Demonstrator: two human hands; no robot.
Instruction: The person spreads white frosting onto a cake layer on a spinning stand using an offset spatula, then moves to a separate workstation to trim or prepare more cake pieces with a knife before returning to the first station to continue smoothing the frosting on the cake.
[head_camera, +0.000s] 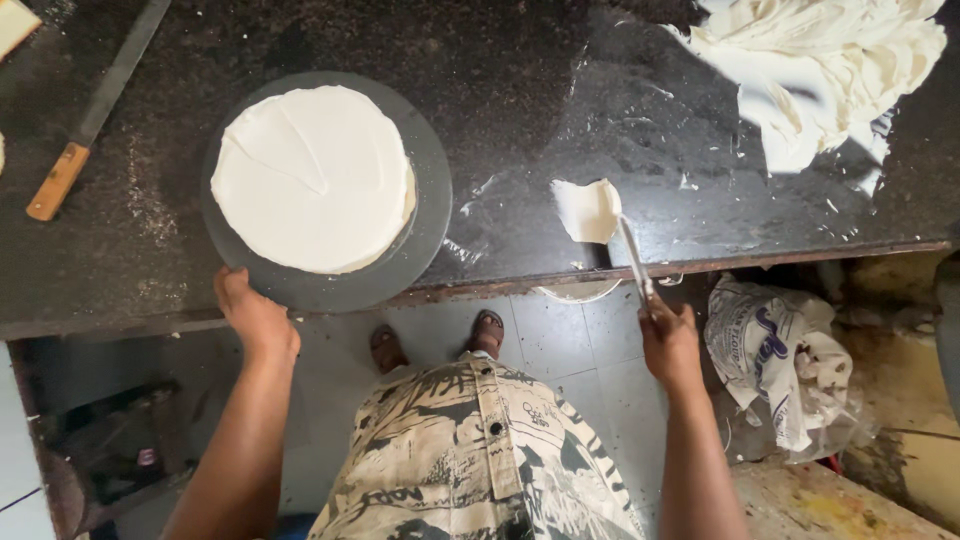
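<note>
A round cake (312, 176) covered in smooth white cream sits on a dark grey turntable (426, 215) on a black stone counter. My left hand (252, 315) grips the turntable's near rim. My right hand (668, 338) is closed around the handle of a metal palette knife (634, 258). Its blade carries a dab of white cream (588, 209) and rests on the counter, to the right of the turntable.
A big heap of white cream (820, 60) lies on the counter at the top right, with smears around it. A long knife with a wooden handle (88, 118) lies at the far left. A crumpled white plastic bag (785, 350) sits on the floor at right.
</note>
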